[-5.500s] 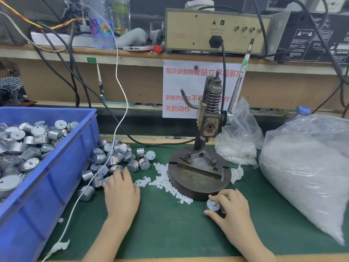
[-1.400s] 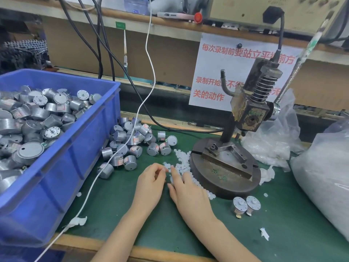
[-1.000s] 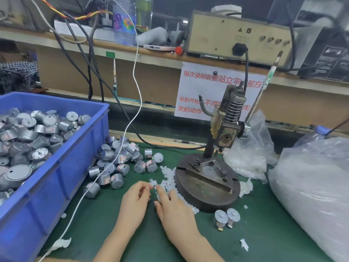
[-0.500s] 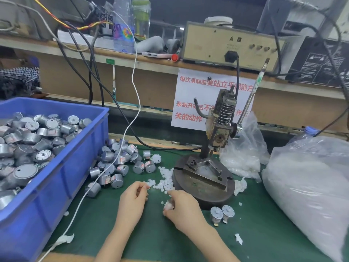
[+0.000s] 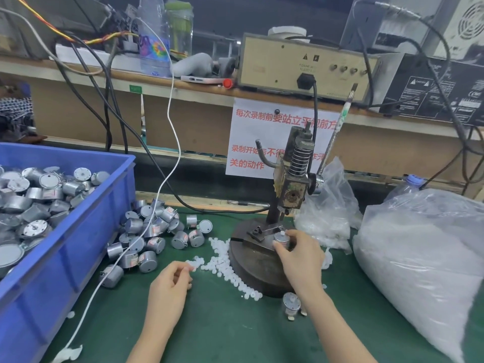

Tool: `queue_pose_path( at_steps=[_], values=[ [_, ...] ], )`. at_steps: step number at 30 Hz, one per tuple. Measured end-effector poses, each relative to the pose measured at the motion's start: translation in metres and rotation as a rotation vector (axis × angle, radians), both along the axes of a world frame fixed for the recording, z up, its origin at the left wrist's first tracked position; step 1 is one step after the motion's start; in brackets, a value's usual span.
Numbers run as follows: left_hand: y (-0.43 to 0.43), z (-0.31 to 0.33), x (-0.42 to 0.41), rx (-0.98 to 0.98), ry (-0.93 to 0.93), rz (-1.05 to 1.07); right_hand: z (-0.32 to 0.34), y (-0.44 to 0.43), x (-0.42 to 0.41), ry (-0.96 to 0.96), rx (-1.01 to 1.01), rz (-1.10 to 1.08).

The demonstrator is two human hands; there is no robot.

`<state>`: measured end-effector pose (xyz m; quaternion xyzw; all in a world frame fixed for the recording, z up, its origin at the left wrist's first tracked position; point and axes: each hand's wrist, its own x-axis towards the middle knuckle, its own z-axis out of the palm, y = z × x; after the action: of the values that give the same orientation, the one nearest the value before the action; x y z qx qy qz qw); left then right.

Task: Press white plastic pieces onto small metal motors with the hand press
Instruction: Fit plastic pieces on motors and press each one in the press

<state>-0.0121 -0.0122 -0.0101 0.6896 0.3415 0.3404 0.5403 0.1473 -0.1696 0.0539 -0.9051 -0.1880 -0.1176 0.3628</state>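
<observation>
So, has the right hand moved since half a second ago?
Yes. The right hand left the loose white pieces and moved away from the person, onto the press base, where it grips a motor.

Grn bench mat (image 5: 222, 334) — wood shelf (image 5: 162, 80) behind

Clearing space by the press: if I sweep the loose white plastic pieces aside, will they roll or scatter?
Likely yes: the white plastic pieces are tiny, rounded and lie loose on the green mat, so a sweep probably sends them rolling. They look light, so a gentle push may flick some away.
</observation>
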Motion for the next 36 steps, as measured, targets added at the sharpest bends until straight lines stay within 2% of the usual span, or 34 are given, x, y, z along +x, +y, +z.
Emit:
queue_pose_path(
  at_steps=[4,10,13,16,22,25,29,34,36],
  values=[
    [0.001,-0.002,0.0,0.001,-0.002,-0.001,-0.007,0.011,0.013,-0.05,-0.133,-0.03],
    [0.002,-0.003,0.002,0.001,0.002,0.008,-0.008,0.026,0.016,-0.078,-0.125,-0.099],
    [0.002,-0.002,0.001,0.037,0.004,0.061,-0.008,0.024,0.016,-0.004,-0.108,-0.043],
    [0.005,-0.001,0.001,0.054,0.006,0.107,0.009,0.013,0.025,0.223,0.215,0.099],
    [0.008,0.002,0.004,0.065,0.036,0.118,0.112,-0.005,0.069,0.409,0.845,0.148],
    [0.008,0.002,0.004,0.061,0.042,0.126,0.152,-0.004,0.076,0.343,0.888,0.249],
    [0.007,0.004,0.004,0.059,0.034,0.132,0.173,-0.01,0.066,0.248,0.992,0.335],
    [0.006,0.006,0.003,0.077,0.058,0.126,0.146,-0.03,0.025,0.051,1.015,0.368],
    [0.004,0.007,0.003,0.143,0.092,0.12,0.13,-0.036,0.012,0.024,1.025,0.392]
  ],
)
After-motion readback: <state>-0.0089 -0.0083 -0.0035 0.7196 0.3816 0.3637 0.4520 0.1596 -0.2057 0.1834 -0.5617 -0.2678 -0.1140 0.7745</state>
